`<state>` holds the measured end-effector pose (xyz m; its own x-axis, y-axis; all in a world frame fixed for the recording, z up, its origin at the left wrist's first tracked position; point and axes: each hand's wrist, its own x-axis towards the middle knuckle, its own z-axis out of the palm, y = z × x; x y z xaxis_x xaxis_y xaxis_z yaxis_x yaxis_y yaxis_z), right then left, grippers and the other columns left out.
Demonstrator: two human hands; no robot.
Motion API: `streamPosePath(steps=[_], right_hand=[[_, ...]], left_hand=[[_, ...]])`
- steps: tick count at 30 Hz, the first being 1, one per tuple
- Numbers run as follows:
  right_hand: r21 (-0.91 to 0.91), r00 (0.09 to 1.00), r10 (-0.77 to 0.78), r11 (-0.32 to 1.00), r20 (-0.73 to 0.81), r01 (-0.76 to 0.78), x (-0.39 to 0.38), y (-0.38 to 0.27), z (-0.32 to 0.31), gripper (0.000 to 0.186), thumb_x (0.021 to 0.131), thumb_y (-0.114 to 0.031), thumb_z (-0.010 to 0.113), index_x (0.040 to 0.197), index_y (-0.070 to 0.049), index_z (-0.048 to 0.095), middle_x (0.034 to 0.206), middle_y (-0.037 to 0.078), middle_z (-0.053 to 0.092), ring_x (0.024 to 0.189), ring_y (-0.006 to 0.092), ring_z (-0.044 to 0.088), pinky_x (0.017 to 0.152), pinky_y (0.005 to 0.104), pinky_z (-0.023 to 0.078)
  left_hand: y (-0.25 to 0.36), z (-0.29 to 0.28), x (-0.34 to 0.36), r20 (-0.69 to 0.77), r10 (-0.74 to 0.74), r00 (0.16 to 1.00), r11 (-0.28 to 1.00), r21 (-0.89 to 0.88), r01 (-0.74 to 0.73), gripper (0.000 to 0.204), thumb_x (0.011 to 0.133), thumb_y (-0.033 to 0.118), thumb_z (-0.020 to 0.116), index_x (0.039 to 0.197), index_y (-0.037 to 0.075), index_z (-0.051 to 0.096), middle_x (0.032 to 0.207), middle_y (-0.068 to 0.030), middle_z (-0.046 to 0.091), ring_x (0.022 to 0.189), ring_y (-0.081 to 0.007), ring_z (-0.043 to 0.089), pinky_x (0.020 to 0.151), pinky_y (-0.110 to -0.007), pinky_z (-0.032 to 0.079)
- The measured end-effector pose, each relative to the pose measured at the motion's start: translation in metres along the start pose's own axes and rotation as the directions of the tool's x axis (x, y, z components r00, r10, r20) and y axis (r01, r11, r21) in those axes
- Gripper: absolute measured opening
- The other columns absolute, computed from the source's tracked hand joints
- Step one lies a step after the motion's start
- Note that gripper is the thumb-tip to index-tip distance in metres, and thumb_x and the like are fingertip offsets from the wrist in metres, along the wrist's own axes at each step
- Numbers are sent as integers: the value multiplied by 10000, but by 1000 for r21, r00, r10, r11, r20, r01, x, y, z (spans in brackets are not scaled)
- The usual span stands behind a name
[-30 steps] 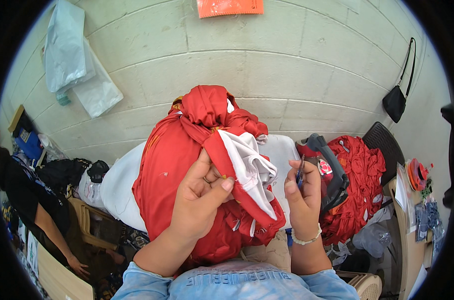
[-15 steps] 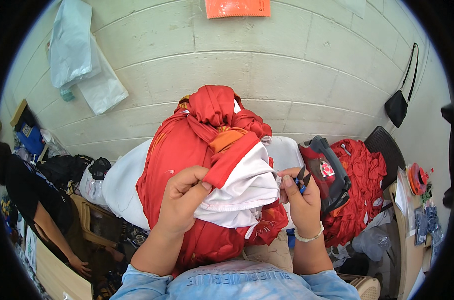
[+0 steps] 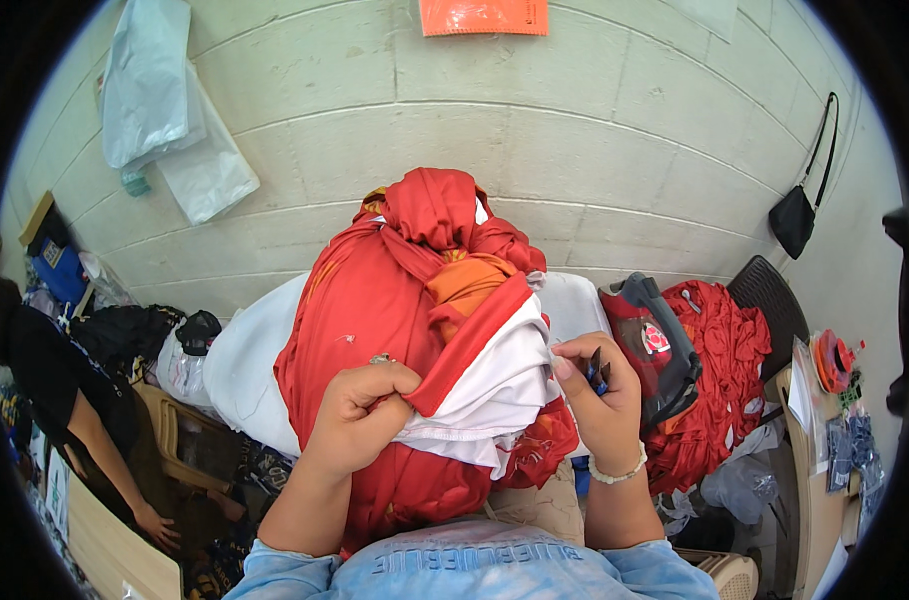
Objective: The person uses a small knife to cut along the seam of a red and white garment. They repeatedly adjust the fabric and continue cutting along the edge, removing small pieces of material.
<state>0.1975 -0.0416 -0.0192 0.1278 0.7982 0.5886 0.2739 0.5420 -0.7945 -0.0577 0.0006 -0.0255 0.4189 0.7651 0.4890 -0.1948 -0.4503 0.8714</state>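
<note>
A red garment with white inside (image 3: 489,385) lies over a big red cloth bundle (image 3: 359,310) before me. My left hand (image 3: 362,415) is closed, pinching the garment's red edge at its near left corner. In the palm of my right hand (image 3: 606,400) rests a small pair of thread snips (image 3: 598,371), with dark blades and blue handles. The thumb and forefinger of that hand come together at the right edge of the white cloth; whether they pinch cloth or a thread I cannot tell. An orange patch (image 3: 469,285) shows behind the red edge.
A grey and red bag (image 3: 654,345) stands right of the bundle, beside a red cloth heap (image 3: 719,370) on a dark chair (image 3: 779,305). White covering (image 3: 249,360) lies under the bundle. At left, another person's arm (image 3: 109,455) reaches down near a wooden table (image 3: 119,540).
The garment's red edge has shifted slightly right, baring more orange. My left fingers have curled tighter. In my right hand the snips have turned, their blades less spread to view.
</note>
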Motion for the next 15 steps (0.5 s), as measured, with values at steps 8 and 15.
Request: streamPosePath(steps=[8, 15], right_hand=[[-86, 887, -224, 956, 405, 281, 0, -17, 0, 678, 616, -109, 796, 1245, -55, 549, 1157, 104, 562, 947, 246, 591, 769, 314, 488], [-129, 786, -93, 968, 612, 215, 14, -27, -49, 379, 606, 37, 633, 982, -7, 638, 909, 125, 620, 873, 266, 610, 773, 339, 482]], left_hand=[[22, 25, 4, 511, 131, 850, 983, 46, -179, 113, 752, -35, 520, 829, 21, 580, 658, -74, 494, 511, -169, 440, 518, -324, 353], [36, 26, 9, 374, -16, 927, 1000, 13, 12, 540, 790, 60, 687, 1291, 17, 490, 1007, -88, 580, 947, -169, 562, 846, -296, 447]])
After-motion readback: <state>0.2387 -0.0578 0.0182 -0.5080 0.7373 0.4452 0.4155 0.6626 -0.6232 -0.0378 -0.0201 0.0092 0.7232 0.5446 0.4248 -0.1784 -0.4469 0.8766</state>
